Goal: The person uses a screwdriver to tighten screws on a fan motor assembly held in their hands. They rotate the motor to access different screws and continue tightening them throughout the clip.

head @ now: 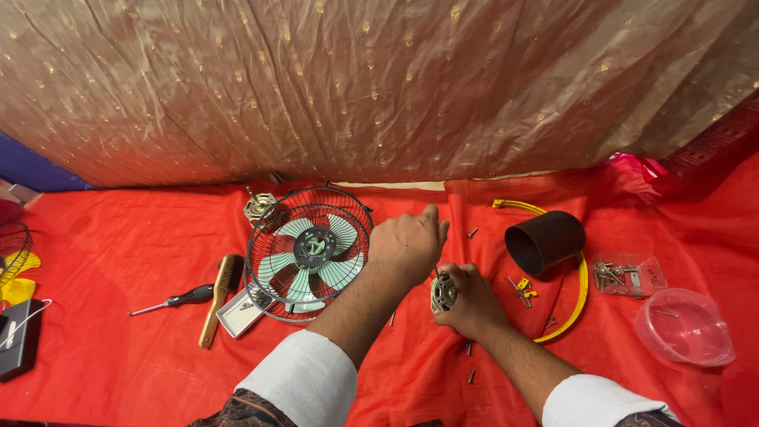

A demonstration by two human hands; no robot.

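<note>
Motor core, a small round metal part with copper-coloured windings, sits in the head-camera view near the middle of a red cloth spread over the surface, gripped in the right hand, whose fingers are curled closed around it. The left hand hovers just above and to the left of it, fingers loosely bent, holding nothing that can be made out. Judging by the layout, a small fan is well taken apart: the wire cage with pale green blades lies to the left, another metal motor piece beyond it by the gold-dotted curtain. A screwdriver, a wooden-handled brush and a small white tray lie further left. To the right lie a dark cylindrical housing, a yellow ring, loose screws, a clear bag of screws and a clear plastic bowl. Reassembly appears not yet begun.
</note>
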